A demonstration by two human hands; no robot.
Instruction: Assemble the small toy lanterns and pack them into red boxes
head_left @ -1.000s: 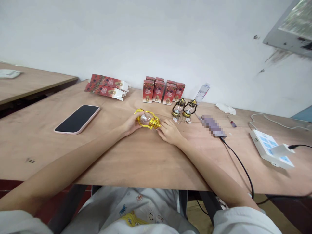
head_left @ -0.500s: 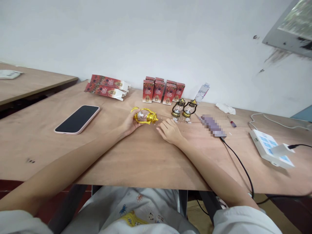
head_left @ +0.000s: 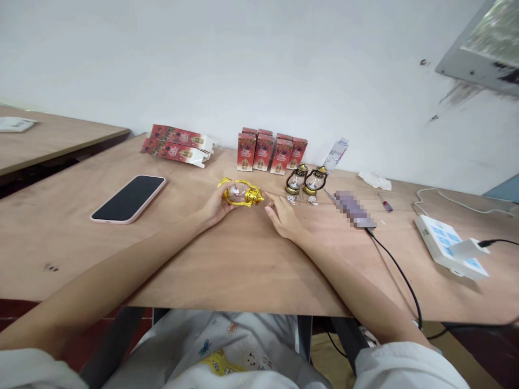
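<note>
My left hand is closed around the base end of a small gold toy lantern with a clear globe. The lantern lies on its side, its pointed top toward the right. Just off that top is my right hand, its fingers bent and drawn together at the tips. Something small and thin shows by those fingertips, too fine to make out. Two bronze-coloured lanterns stand upright beyond my right hand, with small shiny pieces on the table before them.
Several red boxes stand near the wall; flattened red cartons lie left of them. A phone lies at left. On the right are a clear bottle, a blurred-out cabled phone, a small screwdriver and a power strip.
My right hand has shifted slightly, its fingertips drawing together beside the lantern's top. My left hand and the gold lantern have stayed in place.
</note>
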